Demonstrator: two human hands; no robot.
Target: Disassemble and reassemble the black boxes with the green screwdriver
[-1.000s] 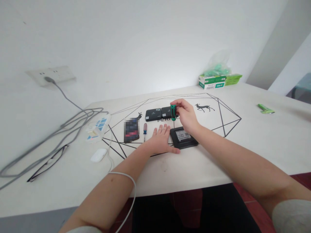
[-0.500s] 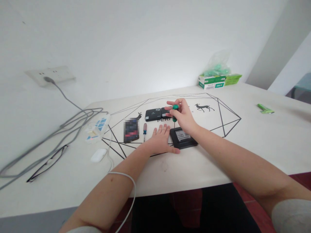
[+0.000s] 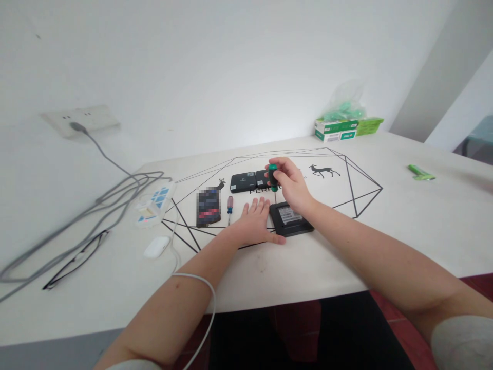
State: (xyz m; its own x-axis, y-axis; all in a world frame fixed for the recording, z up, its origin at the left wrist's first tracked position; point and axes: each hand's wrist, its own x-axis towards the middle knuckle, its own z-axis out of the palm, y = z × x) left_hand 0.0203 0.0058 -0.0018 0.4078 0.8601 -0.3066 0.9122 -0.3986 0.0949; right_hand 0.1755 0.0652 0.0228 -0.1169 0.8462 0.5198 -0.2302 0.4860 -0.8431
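In my right hand [image 3: 293, 184] is a green-handled screwdriver [image 3: 273, 177], held upright with its shaft pointing down at the far left corner of a flat black drive-like case [image 3: 290, 218]. The case lies on the table and bears a white printed label. My left hand [image 3: 257, 222] rests flat against the case's left side, fingers stretched out and thumb along the near edge. Beyond them lie two black boxes: one [image 3: 243, 182] is in full view, the other [image 3: 261, 178] is partly behind my right hand. A second, smaller screwdriver [image 3: 230, 206] lies left of my left hand.
A pixelated dark item [image 3: 208, 207], a white earbud-type case [image 3: 157, 246], a power strip [image 3: 156, 203], grey cables [image 3: 115, 218] and glasses [image 3: 77, 259] are on the left. Green boxes [image 3: 336, 129] stand back right; a green wrapper [image 3: 421, 172] lies far right. A white cable [image 3: 208, 288] crosses my left forearm.
The fingers of my right hand were spread around the screwdriver handle and have now closed on it. The handle has shifted slightly left. My left hand and the case stay put.
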